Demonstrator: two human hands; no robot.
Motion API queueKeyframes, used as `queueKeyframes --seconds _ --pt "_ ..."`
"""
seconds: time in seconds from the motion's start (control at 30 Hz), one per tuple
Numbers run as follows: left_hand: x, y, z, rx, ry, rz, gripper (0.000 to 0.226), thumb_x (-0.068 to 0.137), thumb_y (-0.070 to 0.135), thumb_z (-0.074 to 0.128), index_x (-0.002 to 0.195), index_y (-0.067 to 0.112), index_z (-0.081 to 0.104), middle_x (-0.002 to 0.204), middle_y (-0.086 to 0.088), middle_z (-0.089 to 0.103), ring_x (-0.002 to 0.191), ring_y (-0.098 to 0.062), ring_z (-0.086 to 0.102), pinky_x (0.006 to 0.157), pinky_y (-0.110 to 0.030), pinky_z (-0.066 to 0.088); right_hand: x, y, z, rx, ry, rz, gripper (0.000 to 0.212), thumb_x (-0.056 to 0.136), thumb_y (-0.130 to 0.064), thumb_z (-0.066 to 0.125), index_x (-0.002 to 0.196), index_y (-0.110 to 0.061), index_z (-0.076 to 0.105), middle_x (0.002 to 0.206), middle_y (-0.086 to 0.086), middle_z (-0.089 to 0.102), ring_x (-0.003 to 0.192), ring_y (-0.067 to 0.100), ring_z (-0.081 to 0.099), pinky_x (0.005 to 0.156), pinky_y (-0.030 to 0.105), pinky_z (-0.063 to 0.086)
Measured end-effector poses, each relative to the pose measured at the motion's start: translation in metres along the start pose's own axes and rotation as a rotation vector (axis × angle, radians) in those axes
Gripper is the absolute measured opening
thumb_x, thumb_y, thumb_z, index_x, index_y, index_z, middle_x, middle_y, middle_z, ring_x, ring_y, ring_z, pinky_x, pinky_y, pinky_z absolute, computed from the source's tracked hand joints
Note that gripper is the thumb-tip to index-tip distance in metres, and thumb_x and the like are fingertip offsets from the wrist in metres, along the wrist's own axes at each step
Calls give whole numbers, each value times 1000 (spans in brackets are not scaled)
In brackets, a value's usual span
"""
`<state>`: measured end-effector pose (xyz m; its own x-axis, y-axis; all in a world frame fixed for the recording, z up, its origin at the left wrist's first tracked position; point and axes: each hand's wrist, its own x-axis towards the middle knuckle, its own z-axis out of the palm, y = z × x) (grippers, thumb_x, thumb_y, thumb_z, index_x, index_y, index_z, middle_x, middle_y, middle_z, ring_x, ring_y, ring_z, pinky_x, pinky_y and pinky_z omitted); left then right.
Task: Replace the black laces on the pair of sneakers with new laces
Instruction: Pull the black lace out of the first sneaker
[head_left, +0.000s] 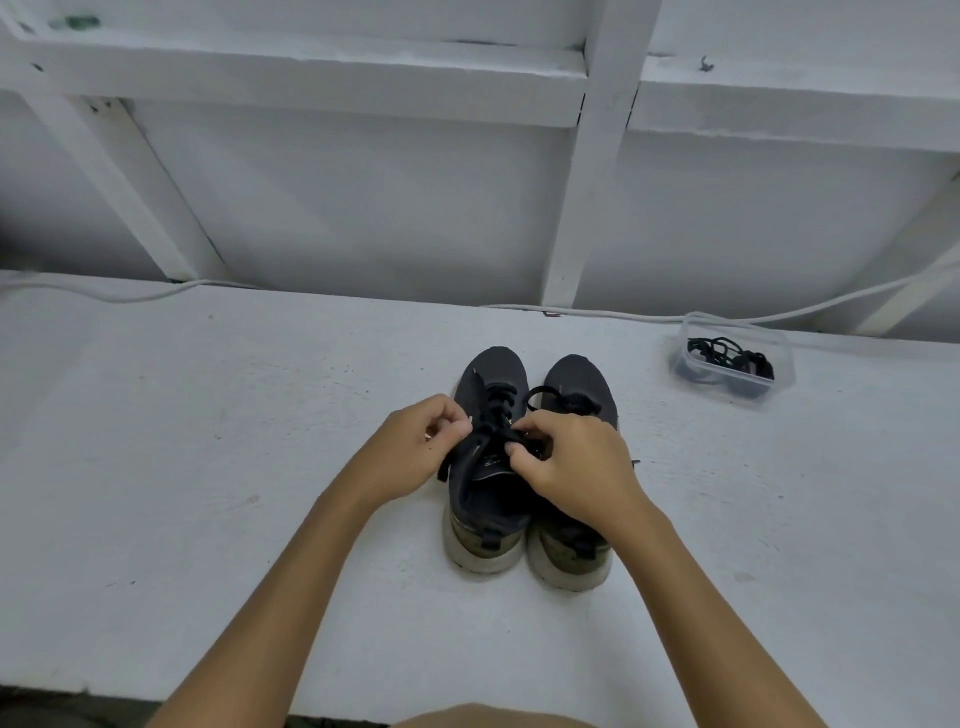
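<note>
Frame centre: my left hand (415, 447) and right hand (566, 457) pinch black laces (496, 415) atop left sneaker (485, 467).

There is one view only, from a wide-angle camera worn on the person's head, looking forward and steeply down. It sits close over the white painted tabletop (208, 467), whose near edge runs along the bottom of the frame. Both bare forearms enter from the bottom corners and converge at mid-frame, where the pair of dark sneakers with pale soles (519, 499) stands, toes pointing away from the camera. The upper half takes in the white wall with its crossing beams (597, 182), bowed by the lens. No second view overlaps it.
</note>
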<state>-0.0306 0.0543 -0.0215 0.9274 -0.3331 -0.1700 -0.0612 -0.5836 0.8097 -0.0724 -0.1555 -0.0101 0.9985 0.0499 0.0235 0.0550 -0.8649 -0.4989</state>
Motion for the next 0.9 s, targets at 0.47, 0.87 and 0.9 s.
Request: queueKeyframes --seconds 0.47,0.87,0.9 --pt "19 38 10 -167 225 -129 10 88 31 71 82 23 73 82 10 69 74 -3 60 62 -11 42 0 -9 -3 -19 -28 6 29 92 -41 61 118 -34 69 100 -17 74 92 7 66 85 35 51" --pt "6 13 -14 -259 -42 -299 31 96 50 57 94 23 72 90 8 71 78 -7 64 72 -27 49 0 -11 -2 -24 -23 10 32 90 -42 61 119 -31 68 80 -11 71 78 8 64 78 33 51" --pt "4 16 -4 -250 -60 -264 29 93 52 60 93 26 73 88 11 71 77 -5 64 72 -25 49 0 -11 -2 -25 -16 3 31 90 -42 61 118 -31 68 79 -11 71 77 8 64 77 33 50"
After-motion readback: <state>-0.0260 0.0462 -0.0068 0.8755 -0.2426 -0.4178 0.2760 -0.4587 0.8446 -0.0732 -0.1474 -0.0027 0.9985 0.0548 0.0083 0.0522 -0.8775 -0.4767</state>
